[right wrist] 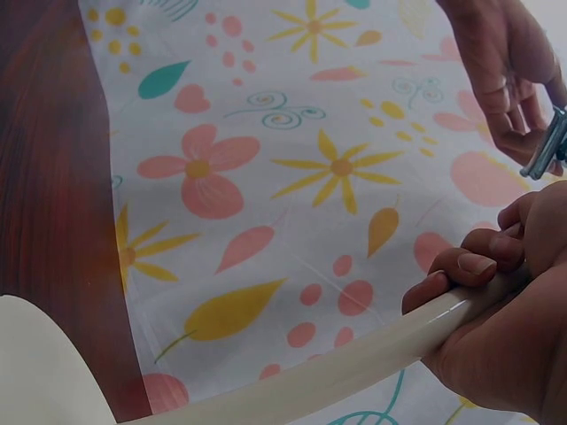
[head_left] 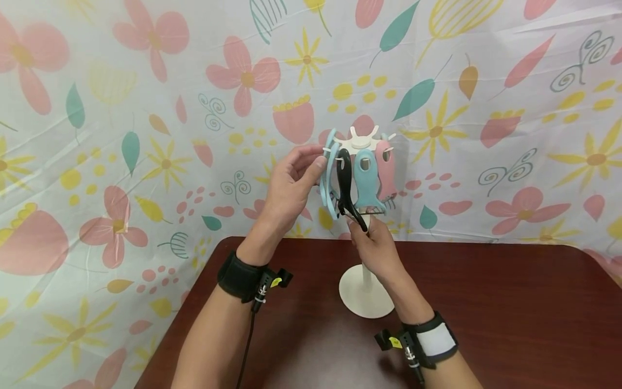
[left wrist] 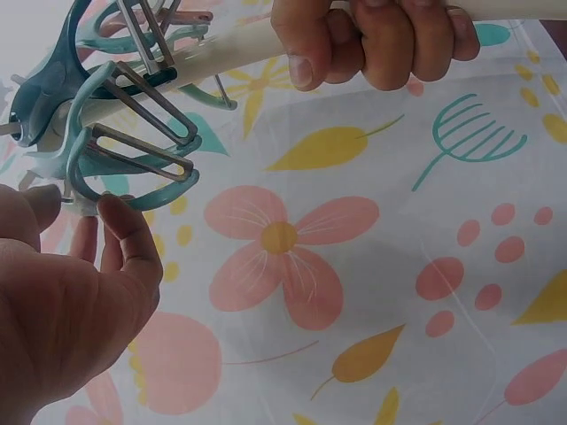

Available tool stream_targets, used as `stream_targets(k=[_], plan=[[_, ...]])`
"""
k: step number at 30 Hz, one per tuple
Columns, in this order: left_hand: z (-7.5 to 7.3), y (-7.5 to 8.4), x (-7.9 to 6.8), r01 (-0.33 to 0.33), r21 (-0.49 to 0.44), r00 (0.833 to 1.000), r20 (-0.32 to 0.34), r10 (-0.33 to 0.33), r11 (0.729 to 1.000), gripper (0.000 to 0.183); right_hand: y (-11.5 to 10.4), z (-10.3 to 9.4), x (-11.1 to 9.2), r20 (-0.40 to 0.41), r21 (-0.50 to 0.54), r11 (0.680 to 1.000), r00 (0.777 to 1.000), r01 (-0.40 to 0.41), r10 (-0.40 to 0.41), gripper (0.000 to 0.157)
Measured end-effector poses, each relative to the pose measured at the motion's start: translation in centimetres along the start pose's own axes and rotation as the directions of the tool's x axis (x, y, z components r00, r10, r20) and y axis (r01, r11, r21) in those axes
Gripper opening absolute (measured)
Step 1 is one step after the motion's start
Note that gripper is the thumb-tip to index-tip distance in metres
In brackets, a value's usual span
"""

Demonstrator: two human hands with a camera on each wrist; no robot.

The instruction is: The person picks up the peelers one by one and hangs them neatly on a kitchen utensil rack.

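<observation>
A white stand carries a round top rack (head_left: pixel 362 142) with hooks, where several peelers hang. My left hand (head_left: pixel 288 189) pinches the upper end of a light blue peeler (head_left: pixel 331 181) at the rack's left side; another light blue one hangs close against it. Beside these are a black peeler (head_left: pixel 345 175), a fish-shaped light blue peeler (head_left: pixel 365 175) and a pink peeler (head_left: pixel 386 172). Below the rack, my right hand (head_left: pixel 378 249) grips the white pole (right wrist: pixel 354 376), its fingers wrapped round it. The left wrist view shows metal blades in the peelers' forked ends.
The stand's round white base (head_left: pixel 359 294) rests on a dark brown table (head_left: pixel 510 313). Behind the table hangs a floral cloth (head_left: pixel 184 135). A black cable (head_left: pixel 247 346) runs down from the left wristband.
</observation>
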State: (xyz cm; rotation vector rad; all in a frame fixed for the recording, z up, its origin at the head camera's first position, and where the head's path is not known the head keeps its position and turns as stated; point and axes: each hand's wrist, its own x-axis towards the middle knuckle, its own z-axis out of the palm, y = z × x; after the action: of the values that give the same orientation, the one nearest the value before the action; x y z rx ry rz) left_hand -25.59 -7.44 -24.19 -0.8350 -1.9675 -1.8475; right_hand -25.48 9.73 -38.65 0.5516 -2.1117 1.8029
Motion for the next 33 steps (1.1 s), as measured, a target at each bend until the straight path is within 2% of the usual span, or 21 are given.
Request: stream_targets(k=[5, 13, 26, 33], plan=[[0.1, 0.0, 0.0, 0.010, 0.001, 1.000, -0.006, -0.010, 1.000, 0.029, -0.1, -0.2, 0.0, -0.002, 0.006, 1.000, 1.000, 0.002, -0.002, 0.038], [0.3, -0.5, 0.2, -0.031, 0.004, 0.999, 0.012, 0.031, 0.999, 0.029, 0.1, -0.3, 0.0, 0.017, 0.038, 0.999, 1.000, 0.011, -0.012, 0.042], [0.3, -1.0, -0.3, -0.032, -0.006, 0.999, 0.010, 0.033, 0.999, 0.027, 0.0, -0.1, 0.0, 0.018, 0.036, 0.999, 1.000, 0.011, -0.012, 0.044], [-0.3, -1.9, -1.1, -0.032, -0.029, 0.999, 0.009, 0.033, 0.999, 0.030, 0.0, -0.1, -0.1, 0.015, 0.036, 0.999, 1.000, 0.000, 0.000, 0.043]])
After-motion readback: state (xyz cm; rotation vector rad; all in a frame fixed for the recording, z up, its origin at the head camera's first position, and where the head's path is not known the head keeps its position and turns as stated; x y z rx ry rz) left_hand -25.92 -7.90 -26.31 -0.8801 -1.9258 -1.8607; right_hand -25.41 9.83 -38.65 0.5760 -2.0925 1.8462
